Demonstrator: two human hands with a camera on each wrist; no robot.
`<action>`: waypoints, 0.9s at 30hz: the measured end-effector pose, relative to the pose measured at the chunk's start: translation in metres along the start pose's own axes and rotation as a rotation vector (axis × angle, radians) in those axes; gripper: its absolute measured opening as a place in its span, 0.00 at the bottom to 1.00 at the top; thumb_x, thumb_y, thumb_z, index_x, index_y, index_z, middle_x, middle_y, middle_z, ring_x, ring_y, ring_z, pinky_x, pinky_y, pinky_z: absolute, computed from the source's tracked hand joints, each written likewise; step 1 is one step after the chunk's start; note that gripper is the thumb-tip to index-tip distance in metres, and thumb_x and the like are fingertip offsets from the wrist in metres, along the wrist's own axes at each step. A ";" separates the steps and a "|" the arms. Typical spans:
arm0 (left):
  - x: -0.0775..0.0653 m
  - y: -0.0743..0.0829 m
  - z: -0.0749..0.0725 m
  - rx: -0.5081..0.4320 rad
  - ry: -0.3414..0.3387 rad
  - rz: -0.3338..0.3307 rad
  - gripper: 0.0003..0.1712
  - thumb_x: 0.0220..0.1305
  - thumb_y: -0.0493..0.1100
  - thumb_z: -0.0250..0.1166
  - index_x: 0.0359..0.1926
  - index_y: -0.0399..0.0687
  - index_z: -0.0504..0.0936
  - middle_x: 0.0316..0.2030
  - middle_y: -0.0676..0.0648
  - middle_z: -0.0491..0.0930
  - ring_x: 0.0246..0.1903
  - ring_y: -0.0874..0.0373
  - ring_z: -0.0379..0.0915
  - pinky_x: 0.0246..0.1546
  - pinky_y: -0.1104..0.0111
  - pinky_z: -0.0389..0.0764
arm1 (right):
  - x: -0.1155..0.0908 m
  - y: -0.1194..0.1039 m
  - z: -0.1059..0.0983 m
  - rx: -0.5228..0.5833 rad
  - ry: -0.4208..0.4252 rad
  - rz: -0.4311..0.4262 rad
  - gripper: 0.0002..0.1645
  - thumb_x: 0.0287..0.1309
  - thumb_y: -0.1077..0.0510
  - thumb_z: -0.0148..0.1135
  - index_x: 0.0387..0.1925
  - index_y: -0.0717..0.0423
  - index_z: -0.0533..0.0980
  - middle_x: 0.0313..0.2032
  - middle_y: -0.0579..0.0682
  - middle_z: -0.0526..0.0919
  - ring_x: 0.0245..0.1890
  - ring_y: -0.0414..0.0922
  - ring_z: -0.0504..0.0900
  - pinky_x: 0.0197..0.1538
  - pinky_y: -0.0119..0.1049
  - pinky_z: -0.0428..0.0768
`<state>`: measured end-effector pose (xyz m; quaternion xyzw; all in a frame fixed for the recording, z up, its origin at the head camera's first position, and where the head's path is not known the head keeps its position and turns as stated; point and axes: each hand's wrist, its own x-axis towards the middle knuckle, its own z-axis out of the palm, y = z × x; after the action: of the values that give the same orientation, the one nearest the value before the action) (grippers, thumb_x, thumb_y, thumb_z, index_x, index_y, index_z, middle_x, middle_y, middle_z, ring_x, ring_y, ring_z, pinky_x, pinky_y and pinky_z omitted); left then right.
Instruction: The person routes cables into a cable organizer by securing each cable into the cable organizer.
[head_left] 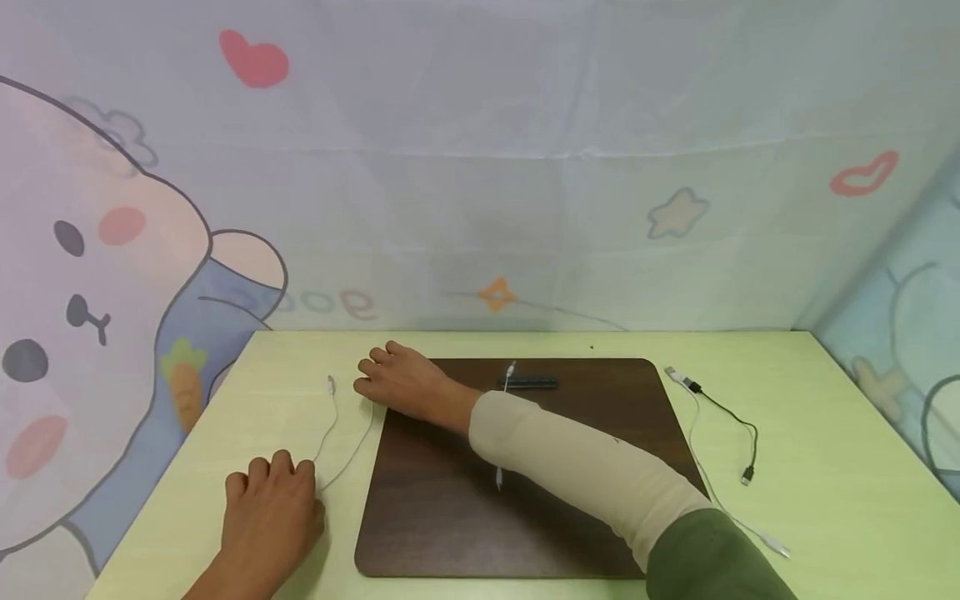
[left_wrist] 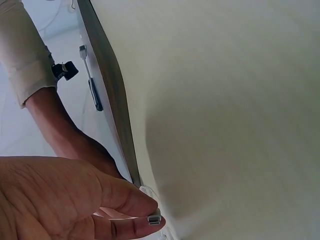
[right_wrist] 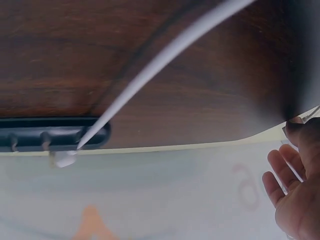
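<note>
My left hand [head_left: 272, 508] is low over the left side of the table. In the left wrist view its thumb and finger pinch a metal-tipped USB plug [left_wrist: 154, 219]. My right hand [head_left: 401, 379] reaches across to the board's far left corner. Its thumb and finger pinch an end of a white USB cable [head_left: 360, 442], which runs down toward the left hand. Another white cable end [head_left: 331, 383] lies on the table to the left. A dark slotted cable holder [head_left: 531, 382] sits at the back of the brown board [head_left: 427, 508], a white cable [right_wrist: 150, 70] in one slot.
On the right of the table lie a white cable [head_left: 693, 433] and a short black USB cable [head_left: 731, 410]. My right forearm crosses over the board. A printed cloth [head_left: 465, 167] hangs behind the table's back edge.
</note>
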<state>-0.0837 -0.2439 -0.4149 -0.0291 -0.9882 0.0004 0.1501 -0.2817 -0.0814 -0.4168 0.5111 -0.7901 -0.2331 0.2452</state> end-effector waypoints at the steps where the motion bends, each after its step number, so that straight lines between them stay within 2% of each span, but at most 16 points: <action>1: 0.000 0.000 0.000 -0.002 0.003 0.000 0.15 0.51 0.32 0.64 0.19 0.46 0.66 0.23 0.45 0.62 0.28 0.45 0.60 0.34 0.51 0.59 | -0.001 0.001 0.000 0.002 0.002 0.004 0.11 0.79 0.57 0.52 0.51 0.38 0.77 0.47 0.37 0.80 0.43 0.39 0.75 0.47 0.33 0.67; 5: 0.002 0.003 -0.001 -0.017 -0.005 -0.002 0.14 0.52 0.33 0.63 0.20 0.46 0.66 0.23 0.46 0.63 0.28 0.45 0.61 0.35 0.51 0.60 | -0.006 0.006 0.002 0.004 -0.001 0.025 0.12 0.80 0.58 0.50 0.52 0.38 0.76 0.47 0.37 0.81 0.43 0.39 0.75 0.48 0.33 0.67; 11: 0.005 0.009 -0.002 -0.050 -0.068 -0.004 0.13 0.54 0.35 0.64 0.22 0.48 0.68 0.25 0.46 0.64 0.32 0.44 0.64 0.38 0.48 0.61 | -0.020 0.013 0.000 0.005 -0.041 0.031 0.13 0.81 0.57 0.47 0.56 0.38 0.74 0.51 0.37 0.80 0.46 0.39 0.76 0.52 0.35 0.71; 22: 0.008 0.035 -0.009 -0.084 -0.143 0.032 0.14 0.60 0.40 0.64 0.23 0.50 0.68 0.25 0.49 0.66 0.35 0.44 0.67 0.42 0.47 0.62 | -0.038 0.023 0.003 0.021 -0.023 0.052 0.14 0.81 0.58 0.48 0.58 0.38 0.74 0.53 0.38 0.81 0.46 0.41 0.76 0.55 0.36 0.74; 27: 0.010 0.044 -0.012 -0.097 -0.161 0.036 0.13 0.61 0.42 0.64 0.24 0.50 0.69 0.26 0.48 0.68 0.35 0.45 0.67 0.43 0.47 0.63 | -0.044 0.026 0.003 0.036 -0.010 0.065 0.12 0.81 0.58 0.48 0.56 0.39 0.73 0.49 0.39 0.81 0.45 0.41 0.76 0.55 0.37 0.74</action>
<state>-0.0873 -0.1996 -0.4005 -0.0541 -0.9953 -0.0425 0.0684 -0.2862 -0.0305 -0.4098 0.4883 -0.8116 -0.2132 0.2397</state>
